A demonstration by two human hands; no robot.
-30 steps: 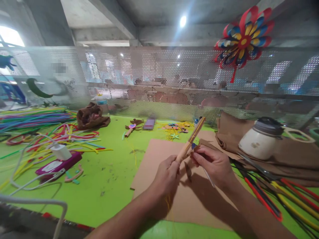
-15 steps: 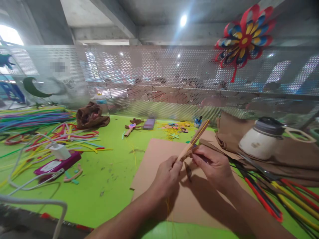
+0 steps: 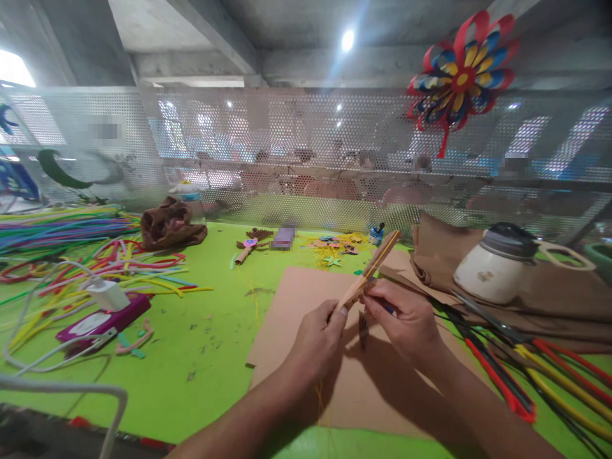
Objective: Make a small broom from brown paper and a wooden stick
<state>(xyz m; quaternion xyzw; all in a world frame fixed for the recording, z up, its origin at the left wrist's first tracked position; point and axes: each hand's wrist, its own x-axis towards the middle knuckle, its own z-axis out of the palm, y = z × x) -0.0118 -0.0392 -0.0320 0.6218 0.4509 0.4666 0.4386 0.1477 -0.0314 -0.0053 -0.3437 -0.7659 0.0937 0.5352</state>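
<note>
My left hand (image 3: 316,335) is closed around the lower end of a brown paper roll (image 3: 381,258), which tilts up and to the right. A yellow string runs along the roll, and loose yellow strands (image 3: 319,395) hang below my left hand. Against the roll's right side my right hand (image 3: 406,319) pinches a small brown piece; its exact shape is hidden by the fingers. A dark, fringed brown bit (image 3: 363,328) shows between the hands. Beneath both hands lies a flat brown cardboard sheet (image 3: 291,306).
Scissors with red handles (image 3: 514,392), a lidded white jug (image 3: 488,268) and folded brown paper (image 3: 564,299) lie to the right. Colourful pipe cleaners (image 3: 109,255) and a purple power bank (image 3: 105,325) are left. Behind are a brown paper figure (image 3: 246,252) and small cutouts (image 3: 332,260).
The view has shifted slightly. Both hands keep their hold on the roll, and my right fingers have moved a little at its side.
</note>
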